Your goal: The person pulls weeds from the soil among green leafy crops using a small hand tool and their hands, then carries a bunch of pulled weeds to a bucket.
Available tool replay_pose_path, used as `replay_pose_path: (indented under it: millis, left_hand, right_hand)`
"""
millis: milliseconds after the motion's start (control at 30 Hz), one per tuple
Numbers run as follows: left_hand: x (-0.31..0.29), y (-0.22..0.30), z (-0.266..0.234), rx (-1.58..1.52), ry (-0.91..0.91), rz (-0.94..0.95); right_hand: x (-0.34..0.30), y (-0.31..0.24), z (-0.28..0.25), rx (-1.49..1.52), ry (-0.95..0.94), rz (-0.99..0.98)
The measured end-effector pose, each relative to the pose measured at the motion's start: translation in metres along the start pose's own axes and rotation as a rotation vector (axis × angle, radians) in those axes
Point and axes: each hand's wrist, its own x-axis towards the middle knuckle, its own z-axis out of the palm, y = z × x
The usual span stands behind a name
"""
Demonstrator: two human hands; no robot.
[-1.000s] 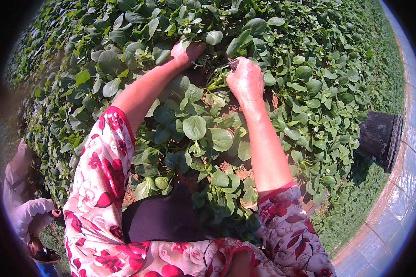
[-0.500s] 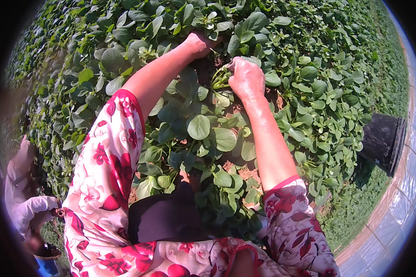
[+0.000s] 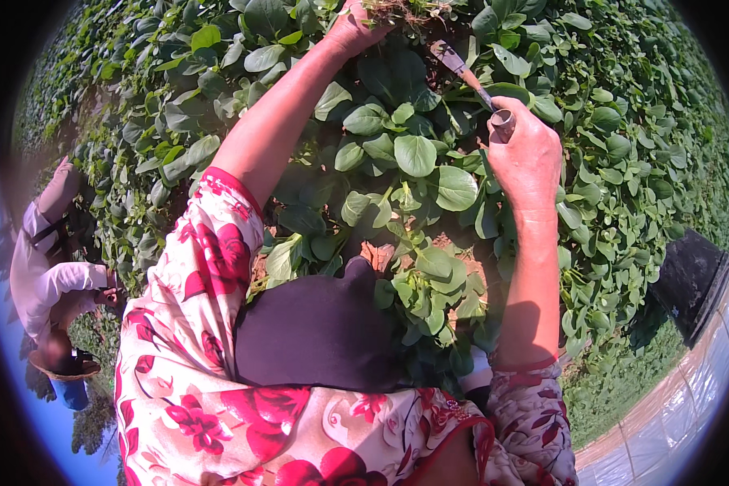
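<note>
Green stems (image 3: 389,11) sit gripped in the left hand (image 3: 352,28) at the bed's far edge. Right hand (image 3: 526,158) is closed on a knife (image 3: 466,69); its blade points up-left toward the stems.

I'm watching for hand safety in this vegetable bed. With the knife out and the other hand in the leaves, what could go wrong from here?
1. The knife in the right hand points toward the left hand, which grips a bunch of plants close to the blade; a slip could cut the fingers.
2. Thick leaves hide the stems and the ground, so a cut may be partly blind.
</note>
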Motion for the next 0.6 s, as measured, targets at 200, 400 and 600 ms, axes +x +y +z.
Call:
replay_pose_path:
  millis: [200,400,600]
  left_hand:
    - [-0.024,-0.027,-0.012,-0.504,0.318,-0.345]
    - [-0.017,-0.020,-0.069,-0.947,0.671,-0.443]
    - [-0.009,0.065,-0.111,-1.043,0.716,-0.784]
  right_hand:
    - [0.008,-0.009,0.016,0.132,-0.435,-0.104]
    - [-0.020,-0.008,-0.003,0.048,-0.455,-0.242]
    - [-0.048,-0.015,-0.027,-0.011,-0.426,-0.170]
